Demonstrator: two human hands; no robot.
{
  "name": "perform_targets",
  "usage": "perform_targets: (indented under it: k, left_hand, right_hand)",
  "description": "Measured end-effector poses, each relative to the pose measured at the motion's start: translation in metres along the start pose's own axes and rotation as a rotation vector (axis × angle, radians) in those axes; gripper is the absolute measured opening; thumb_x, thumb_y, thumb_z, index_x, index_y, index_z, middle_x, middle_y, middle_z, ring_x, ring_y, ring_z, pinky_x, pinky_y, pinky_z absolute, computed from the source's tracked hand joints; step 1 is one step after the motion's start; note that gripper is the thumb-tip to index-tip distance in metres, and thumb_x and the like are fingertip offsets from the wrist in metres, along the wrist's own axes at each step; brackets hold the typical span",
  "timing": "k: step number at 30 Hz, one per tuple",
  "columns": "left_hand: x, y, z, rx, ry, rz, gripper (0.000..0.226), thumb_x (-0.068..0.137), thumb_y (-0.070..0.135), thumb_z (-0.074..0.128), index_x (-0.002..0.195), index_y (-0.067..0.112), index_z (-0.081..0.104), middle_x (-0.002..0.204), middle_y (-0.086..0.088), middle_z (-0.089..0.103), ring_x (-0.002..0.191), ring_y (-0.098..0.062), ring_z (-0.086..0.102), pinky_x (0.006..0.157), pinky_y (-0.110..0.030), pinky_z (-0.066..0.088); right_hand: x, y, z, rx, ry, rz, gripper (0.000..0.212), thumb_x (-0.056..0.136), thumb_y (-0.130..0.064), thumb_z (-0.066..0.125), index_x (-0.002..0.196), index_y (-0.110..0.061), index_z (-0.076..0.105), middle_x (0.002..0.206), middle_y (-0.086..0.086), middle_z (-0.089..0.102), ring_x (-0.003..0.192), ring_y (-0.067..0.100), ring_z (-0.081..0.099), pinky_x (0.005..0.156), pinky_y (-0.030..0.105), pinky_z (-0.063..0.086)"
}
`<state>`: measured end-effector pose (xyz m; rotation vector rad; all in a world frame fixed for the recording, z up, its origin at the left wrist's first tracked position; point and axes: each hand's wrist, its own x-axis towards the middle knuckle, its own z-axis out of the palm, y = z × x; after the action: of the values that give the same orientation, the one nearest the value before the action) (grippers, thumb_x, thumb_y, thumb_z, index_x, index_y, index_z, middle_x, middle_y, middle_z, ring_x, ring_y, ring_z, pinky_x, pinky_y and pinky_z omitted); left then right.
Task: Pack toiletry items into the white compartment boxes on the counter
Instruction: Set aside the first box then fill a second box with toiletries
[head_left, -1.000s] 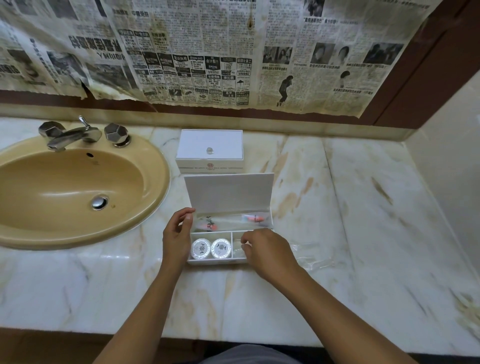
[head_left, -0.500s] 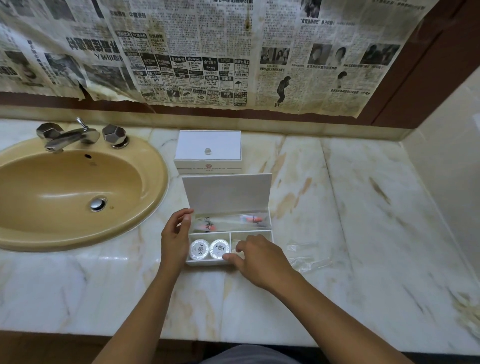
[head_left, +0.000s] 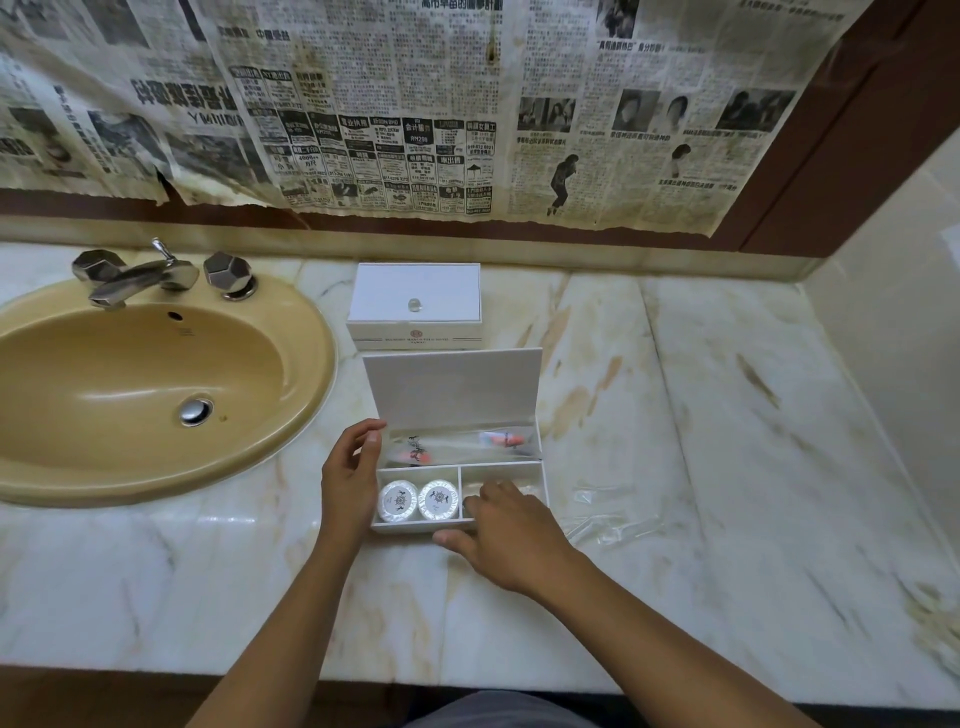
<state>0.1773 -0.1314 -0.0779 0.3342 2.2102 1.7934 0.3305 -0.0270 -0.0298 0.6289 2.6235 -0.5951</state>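
Note:
An open white compartment box (head_left: 542, 470) sits on the marble counter with its lid (head_left: 452, 387) standing up. A wrapped toothbrush kit (head_left: 457, 444) lies in its long back compartment. Two round wrapped soaps (head_left: 418, 500) fill the front left compartment. My left hand (head_left: 350, 475) rests against the box's left side, fingers apart. My right hand (head_left: 506, 532) lies over the front right compartment, fingertips inside it and thumb on the front wall; what lies under it is hidden. A second white box (head_left: 414, 304), closed, stands behind.
A beige sink (head_left: 130, 389) with a chrome tap (head_left: 140, 275) takes up the left. A crumpled clear plastic wrapper (head_left: 613, 512) lies on the counter right of the box. Newspaper covers the back wall. A tiled wall closes the right side.
My right hand has slid left and down along the front right compartment, thumb now over the box's front wall. My left hand has stayed at the box's left side.

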Motion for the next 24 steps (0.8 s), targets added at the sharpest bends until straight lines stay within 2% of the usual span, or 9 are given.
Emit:
perform_targets:
  k: [4,7,9,11,13,15,18,21,24]
  left_hand:
    - [0.0,0.0,0.0,-0.002,0.004,-0.008,0.017,0.098,0.01,0.051,0.105,0.011,0.065,0.1,0.005,0.066,0.083,0.014,0.059,0.07,-0.002,0.043]
    - [0.0,0.0,0.0,0.011,0.006,-0.003,0.017,0.098,0.01,0.051,0.105,0.011,0.066,0.101,0.005,0.065,0.085,0.015,0.058,0.071,-0.001,0.042]
    - [0.001,-0.001,-0.001,0.012,0.002,-0.006,0.016,0.098,0.011,0.051,0.104,0.013,0.066,0.102,0.006,0.066,0.086,0.014,0.058,0.072,-0.001,0.042]
    - [0.001,-0.001,-0.001,0.01,0.0,-0.011,0.016,0.098,0.012,0.052,0.104,0.014,0.066,0.102,0.006,0.066,0.087,0.013,0.058,0.073,-0.002,0.043]
    - [0.001,-0.002,-0.002,0.007,-0.001,-0.011,0.016,0.098,0.013,0.052,0.105,0.014,0.066,0.102,0.007,0.066,0.087,0.012,0.058,0.074,-0.003,0.043]
    - [0.001,-0.002,-0.002,0.006,-0.004,-0.006,0.016,0.098,0.013,0.052,0.105,0.013,0.066,0.103,0.007,0.066,0.088,0.012,0.058,0.075,-0.003,0.043]
    - [0.001,-0.002,-0.002,0.009,-0.009,0.001,0.016,0.098,0.012,0.051,0.105,0.013,0.065,0.102,0.007,0.065,0.088,0.012,0.058,0.075,-0.003,0.043]
    - [0.002,-0.003,-0.001,0.007,-0.009,0.002,0.016,0.098,0.011,0.051,0.105,0.012,0.066,0.103,0.006,0.066,0.089,0.011,0.058,0.075,-0.003,0.043]
    - [0.002,-0.003,0.0,0.021,-0.006,0.012,0.017,0.098,0.009,0.051,0.105,0.01,0.065,0.102,0.007,0.065,0.088,0.014,0.057,0.075,-0.002,0.041]
  right_hand:
    - [0.001,0.002,0.001,0.028,0.034,-0.004,0.061,0.092,-0.064,0.035,0.119,-0.014,0.057,0.125,0.006,0.053,0.121,0.024,0.043,0.095,0.039,0.037]
    - [-0.002,0.004,-0.009,0.116,0.13,-0.013,0.055,0.092,-0.061,0.039,0.12,-0.019,0.059,0.122,0.001,0.057,0.119,0.02,0.047,0.093,0.035,0.039]
    - [-0.004,0.007,-0.016,0.187,0.273,-0.036,0.045,0.093,-0.054,0.045,0.116,-0.02,0.063,0.117,-0.001,0.063,0.114,0.018,0.053,0.091,0.033,0.043]
    - [-0.005,0.012,-0.022,0.282,0.472,-0.055,0.027,0.093,-0.039,0.054,0.105,-0.019,0.069,0.105,-0.002,0.068,0.108,0.015,0.058,0.087,0.03,0.047]
    - [-0.004,0.022,-0.028,0.368,0.627,-0.037,0.016,0.09,-0.025,0.059,0.094,-0.018,0.072,0.093,-0.005,0.07,0.091,0.011,0.062,0.08,0.028,0.05]
    - [-0.004,0.035,-0.034,0.423,0.691,0.001,0.015,0.088,-0.018,0.058,0.092,-0.02,0.073,0.089,-0.01,0.069,0.077,0.005,0.056,0.073,0.021,0.048]
    - [-0.004,0.06,-0.036,0.371,0.66,0.121,0.021,0.088,-0.01,0.055,0.099,-0.018,0.071,0.095,-0.006,0.067,0.082,0.009,0.054,0.073,0.016,0.041]
    - [-0.002,0.084,-0.028,0.256,0.454,0.273,0.039,0.086,0.0,0.048,0.115,-0.02,0.065,0.115,0.001,0.061,0.106,0.02,0.054,0.089,0.026,0.042]
    - [-0.003,0.098,-0.018,0.1,0.256,0.331,0.049,0.084,0.002,0.047,0.123,-0.025,0.059,0.124,0.001,0.054,0.116,0.022,0.047,0.093,0.031,0.037]
